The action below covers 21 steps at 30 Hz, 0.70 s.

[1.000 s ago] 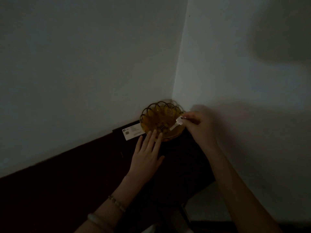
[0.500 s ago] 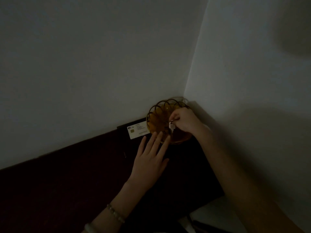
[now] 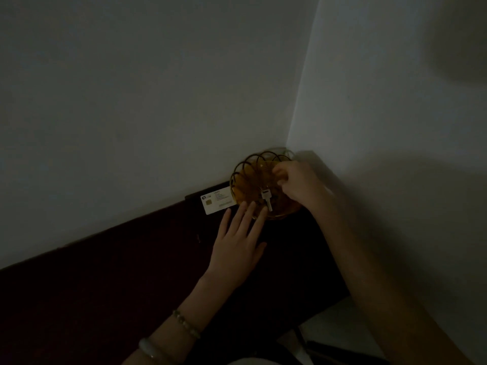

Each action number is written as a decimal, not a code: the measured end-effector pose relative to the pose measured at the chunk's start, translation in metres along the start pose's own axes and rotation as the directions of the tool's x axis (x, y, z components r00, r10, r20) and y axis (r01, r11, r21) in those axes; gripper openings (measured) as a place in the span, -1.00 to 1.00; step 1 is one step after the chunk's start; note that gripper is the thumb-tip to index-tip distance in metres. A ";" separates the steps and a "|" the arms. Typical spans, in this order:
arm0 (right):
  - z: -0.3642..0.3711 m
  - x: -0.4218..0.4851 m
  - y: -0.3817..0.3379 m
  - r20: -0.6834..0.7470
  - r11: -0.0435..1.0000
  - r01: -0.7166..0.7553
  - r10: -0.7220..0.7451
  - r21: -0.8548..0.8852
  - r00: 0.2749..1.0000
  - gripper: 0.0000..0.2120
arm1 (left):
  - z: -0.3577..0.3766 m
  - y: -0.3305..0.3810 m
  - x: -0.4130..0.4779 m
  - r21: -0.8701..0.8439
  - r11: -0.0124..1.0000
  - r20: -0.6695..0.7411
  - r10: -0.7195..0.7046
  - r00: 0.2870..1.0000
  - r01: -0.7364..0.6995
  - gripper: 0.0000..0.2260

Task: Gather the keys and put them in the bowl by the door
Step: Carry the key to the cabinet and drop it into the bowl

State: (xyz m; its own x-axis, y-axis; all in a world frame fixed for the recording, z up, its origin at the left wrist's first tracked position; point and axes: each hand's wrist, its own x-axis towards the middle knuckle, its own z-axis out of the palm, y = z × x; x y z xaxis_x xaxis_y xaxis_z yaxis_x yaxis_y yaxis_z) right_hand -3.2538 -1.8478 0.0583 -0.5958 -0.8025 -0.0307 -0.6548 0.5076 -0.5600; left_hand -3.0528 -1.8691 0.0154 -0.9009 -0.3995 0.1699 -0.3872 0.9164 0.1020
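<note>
An amber bowl [image 3: 241, 177] with a looped rim stands in the wall corner on a dark table [image 3: 131, 259]. A pale key [image 3: 266, 199] lies inside it, near the front rim. My right hand [image 3: 297, 184] hovers over the bowl's right half, fingers loosely curled and slightly apart, a small gap between them and the key. It looks blurred. My left hand [image 3: 237, 243] rests flat on the table, fingers spread, with the fingertips at the bowl's near rim.
A white card [image 3: 217, 200] with a chip lies against the wall just left of the bowl. Two walls close in behind and to the right. The table's right edge drops to a pale floor [image 3: 340, 330].
My right hand carried the key from the bowl's right rim to over its middle. The key now lies in the bowl, apart from the fingers. My left hand stayed put.
</note>
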 end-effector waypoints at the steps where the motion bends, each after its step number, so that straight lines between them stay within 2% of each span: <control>1: -0.006 -0.008 -0.002 -0.013 1.000 0.007 -0.007 0.006 1.000 -0.71 | 0.000 0.000 0.000 0.003 1.000 0.002 0.005 1.000 -0.005 -0.39; 8: -0.034 -0.089 -0.027 -0.157 0.993 0.113 -0.117 -0.037 0.981 -0.60 | -0.013 -0.002 -0.001 -0.004 0.999 0.014 0.039 0.999 -0.039 -0.41; 13: -0.031 -0.157 -0.046 -0.266 0.995 0.077 -0.091 -0.062 0.960 -0.48 | -0.042 0.003 -0.022 -0.074 0.992 -0.109 0.098 0.989 -0.106 -0.43; 17: -0.013 -0.213 -0.061 -0.332 0.976 -0.006 -0.069 -0.219 0.941 -0.40 | -0.065 0.007 -0.055 -0.103 0.978 -0.200 0.156 0.967 -0.179 -0.41; 21: 0.006 -0.264 -0.080 -0.372 0.958 -0.092 -0.017 -0.273 0.928 -0.37 | -0.083 0.009 -0.096 -0.102 0.965 -0.280 0.205 0.938 -0.241 -0.41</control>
State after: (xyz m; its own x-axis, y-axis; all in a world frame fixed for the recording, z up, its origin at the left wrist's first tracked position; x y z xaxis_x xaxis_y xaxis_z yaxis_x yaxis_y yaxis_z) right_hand -3.0413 -1.6784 0.1057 -0.7147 -0.6370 0.2889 -0.6994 0.6453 -0.3073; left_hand -2.9536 -1.8251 0.0809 -0.8694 -0.1943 0.4543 -0.1362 0.9780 0.1577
